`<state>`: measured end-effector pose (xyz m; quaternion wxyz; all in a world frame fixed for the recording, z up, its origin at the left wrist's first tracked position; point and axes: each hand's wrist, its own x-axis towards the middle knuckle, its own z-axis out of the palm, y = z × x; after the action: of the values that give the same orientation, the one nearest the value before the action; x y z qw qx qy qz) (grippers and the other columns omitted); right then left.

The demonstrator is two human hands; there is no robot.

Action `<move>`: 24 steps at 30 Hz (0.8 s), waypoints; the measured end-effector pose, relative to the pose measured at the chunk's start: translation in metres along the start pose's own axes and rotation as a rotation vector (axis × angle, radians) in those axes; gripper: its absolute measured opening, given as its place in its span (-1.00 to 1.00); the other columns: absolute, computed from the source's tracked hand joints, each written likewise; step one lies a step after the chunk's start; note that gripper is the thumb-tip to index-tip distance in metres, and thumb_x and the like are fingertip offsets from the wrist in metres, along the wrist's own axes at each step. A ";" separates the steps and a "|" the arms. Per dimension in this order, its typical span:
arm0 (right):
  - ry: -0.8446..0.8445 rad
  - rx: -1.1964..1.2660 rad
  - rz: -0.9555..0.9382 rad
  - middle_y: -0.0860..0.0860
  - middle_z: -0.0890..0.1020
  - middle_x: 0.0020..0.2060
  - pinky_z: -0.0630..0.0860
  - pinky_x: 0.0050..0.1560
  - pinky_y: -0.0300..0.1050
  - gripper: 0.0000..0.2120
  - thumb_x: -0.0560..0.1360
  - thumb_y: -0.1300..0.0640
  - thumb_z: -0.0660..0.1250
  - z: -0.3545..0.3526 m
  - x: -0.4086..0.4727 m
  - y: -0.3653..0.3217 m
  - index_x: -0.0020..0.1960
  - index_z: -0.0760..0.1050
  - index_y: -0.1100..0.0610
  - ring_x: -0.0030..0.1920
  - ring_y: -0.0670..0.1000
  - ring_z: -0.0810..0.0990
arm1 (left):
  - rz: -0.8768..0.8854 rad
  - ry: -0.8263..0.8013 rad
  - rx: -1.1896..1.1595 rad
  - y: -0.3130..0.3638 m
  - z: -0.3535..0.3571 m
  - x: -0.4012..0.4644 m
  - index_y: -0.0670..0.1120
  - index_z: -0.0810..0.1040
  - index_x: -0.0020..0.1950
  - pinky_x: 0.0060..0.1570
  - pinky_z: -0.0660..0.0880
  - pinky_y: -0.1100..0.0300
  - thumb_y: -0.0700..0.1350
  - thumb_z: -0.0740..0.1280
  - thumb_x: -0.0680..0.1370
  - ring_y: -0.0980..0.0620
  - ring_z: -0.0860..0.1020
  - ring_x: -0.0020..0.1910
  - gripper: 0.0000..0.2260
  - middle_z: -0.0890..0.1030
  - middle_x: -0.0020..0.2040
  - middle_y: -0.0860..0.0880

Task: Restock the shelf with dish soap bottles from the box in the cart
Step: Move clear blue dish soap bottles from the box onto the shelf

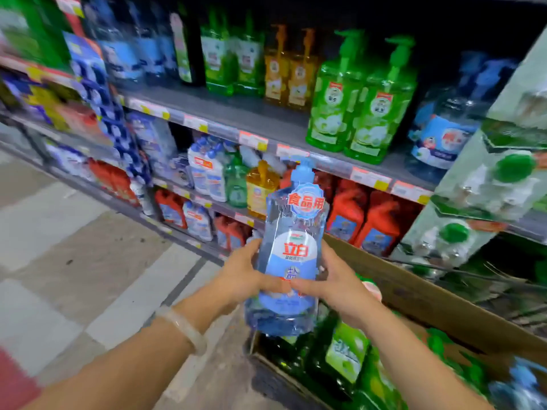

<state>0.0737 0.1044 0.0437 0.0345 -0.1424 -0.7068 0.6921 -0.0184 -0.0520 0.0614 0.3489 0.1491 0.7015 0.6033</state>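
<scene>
Above the box (414, 294), both hands are gripping one blue soap bottle (293, 255) upright: left hand (239, 276) and right hand (334, 279) wrapping opposite sides, thumbs across label. Step: carrying bottle btwn box & shelf (260, 119). Next move calls for lifting it to a free shelf spot, probably beside matching blue stock.

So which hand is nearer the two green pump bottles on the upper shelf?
Right. The right hand grips the blue bottle on the side under the green pump bottles; the left hand grips its far side.

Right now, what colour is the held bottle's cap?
Light blue, on the bottle; head view.
</scene>
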 end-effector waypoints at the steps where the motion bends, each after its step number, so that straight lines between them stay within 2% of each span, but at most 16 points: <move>1: -0.016 -0.010 -0.019 -0.17 0.66 0.00 0.57 -0.14 -0.29 -0.33 0.32 0.39 0.48 0.029 0.015 -0.005 0.30 0.36 -0.06 -0.03 -0.21 0.64 | 0.011 0.028 -0.004 0.000 -0.032 -0.005 -0.21 0.45 0.23 0.06 0.57 -0.11 -0.37 0.58 0.13 -0.13 0.63 0.03 -0.30 0.66 0.06 -0.14; 3: -0.046 -0.017 -0.053 -0.18 0.64 0.04 0.59 -0.03 -0.15 -0.32 0.31 0.35 0.51 0.089 0.045 -0.017 0.29 0.37 -0.10 0.05 -0.12 0.63 | 0.033 0.070 -0.001 0.002 -0.097 -0.018 -0.17 0.46 0.22 0.05 0.57 -0.11 -0.39 0.57 0.15 -0.14 0.64 0.02 -0.33 0.66 0.06 -0.14; 6: -0.113 -0.042 -0.123 -0.18 0.62 0.10 0.57 0.11 -0.01 -0.35 0.29 0.31 0.53 0.181 0.087 -0.036 0.17 0.42 -0.25 0.14 -0.04 0.60 | 0.085 0.151 0.026 0.009 -0.193 -0.041 -0.10 0.47 0.21 0.04 0.58 -0.07 -0.28 0.55 0.09 -0.11 0.64 0.03 -0.30 0.66 0.07 -0.10; 10: -0.192 -0.029 -0.210 -0.10 0.62 0.14 0.57 0.13 -0.08 -0.36 0.25 0.33 0.55 0.291 0.134 -0.064 0.18 0.42 -0.14 0.14 -0.04 0.60 | 0.130 0.266 0.013 0.012 -0.306 -0.065 -0.10 0.48 0.22 -0.11 0.61 0.09 -0.41 0.55 0.16 -0.03 0.66 -0.04 -0.33 0.68 0.02 -0.06; 14: -0.305 -0.057 -0.271 -0.21 0.64 0.05 0.55 0.02 -0.29 -0.29 0.22 0.37 0.54 0.373 0.174 -0.088 0.25 0.39 -0.02 0.04 -0.21 0.62 | 0.176 0.371 -0.037 0.010 -0.389 -0.079 0.01 0.51 0.08 -0.20 0.59 0.20 -0.33 0.52 0.08 0.06 0.67 -0.10 -0.38 0.71 -0.07 0.04; 17: -0.356 -0.072 -0.288 -0.14 0.61 0.10 0.53 0.04 -0.30 -0.25 0.23 0.44 0.52 0.418 0.208 -0.099 0.29 0.34 -0.01 0.04 -0.21 0.61 | 0.197 0.445 -0.055 0.009 -0.437 -0.074 -0.02 0.49 0.12 -0.07 0.60 0.09 -0.35 0.51 0.09 -0.01 0.66 -0.03 -0.36 0.69 0.00 -0.03; 19: -0.402 -0.070 -0.293 -0.19 0.61 0.05 0.54 -0.05 -0.36 -0.25 0.22 0.44 0.52 0.442 0.236 -0.105 0.27 0.35 -0.01 -0.01 -0.27 0.62 | 0.206 0.487 -0.063 0.009 -0.468 -0.065 -0.04 0.49 0.14 0.02 0.59 -0.02 -0.41 0.51 0.13 -0.09 0.64 0.02 -0.36 0.67 0.04 -0.10; 24: -0.472 -0.075 -0.304 -0.21 0.62 0.01 0.54 -0.07 -0.37 -0.30 0.26 0.47 0.49 0.497 0.325 -0.123 0.27 0.38 0.03 -0.04 -0.29 0.62 | 0.221 0.566 -0.054 0.020 -0.552 -0.018 -0.09 0.48 0.17 -0.04 0.61 0.02 -0.52 0.48 0.20 -0.09 0.64 0.00 -0.37 0.66 0.04 -0.11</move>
<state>-0.3780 -0.2964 0.0972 -0.0330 0.1294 -0.7336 0.6663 -0.3794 -0.4686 0.1021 0.0757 0.0415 0.7341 0.6736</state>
